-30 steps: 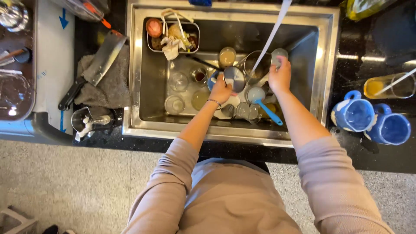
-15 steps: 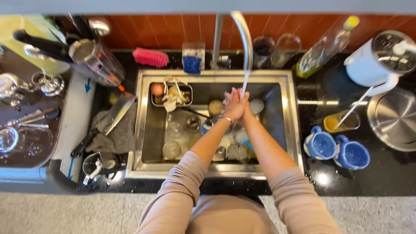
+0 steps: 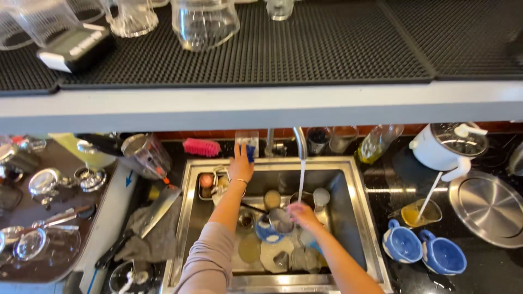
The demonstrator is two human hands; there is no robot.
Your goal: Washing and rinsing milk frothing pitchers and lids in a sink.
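My left hand [image 3: 240,166] reaches to the back rim of the steel sink [image 3: 354,179], its fingers on a blue sponge [image 3: 249,151] in a clear holder [image 3: 247,142]. My right hand [image 3: 303,214] hovers low in the sink under the stream from the curved tap [image 3: 299,142], blurred, over a blue bowl [image 3: 268,231] and several glasses and dishes. Whether it grips anything I cannot tell.
A pink brush [image 3: 201,147] lies behind the sink. A large knife [image 3: 147,220] rests on a grey cloth [image 3: 155,231] to the left. Two blue cups [image 3: 422,249], a glass of yellow liquid [image 3: 418,212], a white pot [image 3: 449,148] and a steel lid [image 3: 487,207] stand right. A shelf with glassware [image 3: 204,19] overhangs.
The view has tilted up to show the shelf. My left hand left the running water and reached back to the sponge holder; my right hand dropped lower in the sink.
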